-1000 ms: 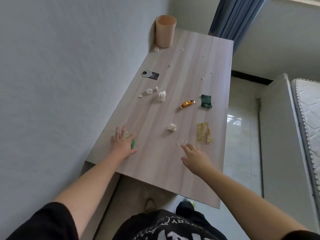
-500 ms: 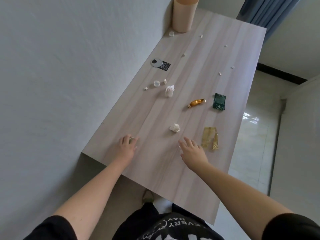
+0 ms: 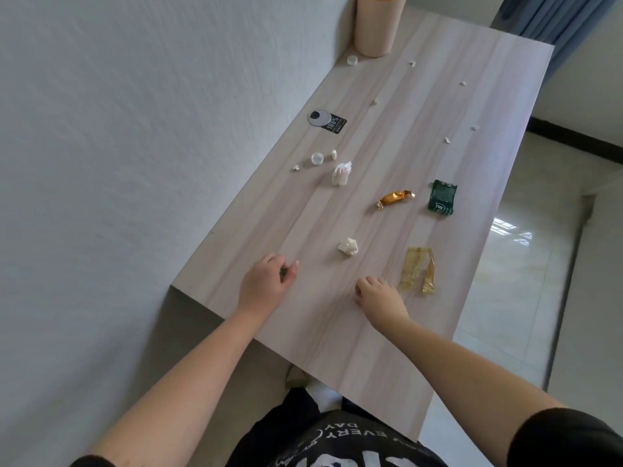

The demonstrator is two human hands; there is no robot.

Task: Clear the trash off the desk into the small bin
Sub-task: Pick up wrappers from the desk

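Here the left hand (image 3: 266,284) was curled shut on a small dark-green scrap, mostly hidden, perhaps a wrapper. The right hand (image 3: 377,294) lay fingers-down on the smooth wood-grain desk (image 3: 455,96), holding nothing I could make out; better to pinch the crinkly gold foil (image 3: 418,271) or soft crumpled tissue (image 3: 349,246) before walking both handfuls to the round peach bin (image 3: 376,25) at the far end.

Near the worktop's (image 3: 337,332) near edge, the left hand (image 3: 266,284) curls its fingers (image 3: 286,264) around a small dark scrap (image 3: 283,272). The right hand (image 3: 377,294) rests knuckles-up beside a clear yellow wrapper (image 3: 418,269). A peach bin (image 3: 376,25) stands at the far corner by the wall.
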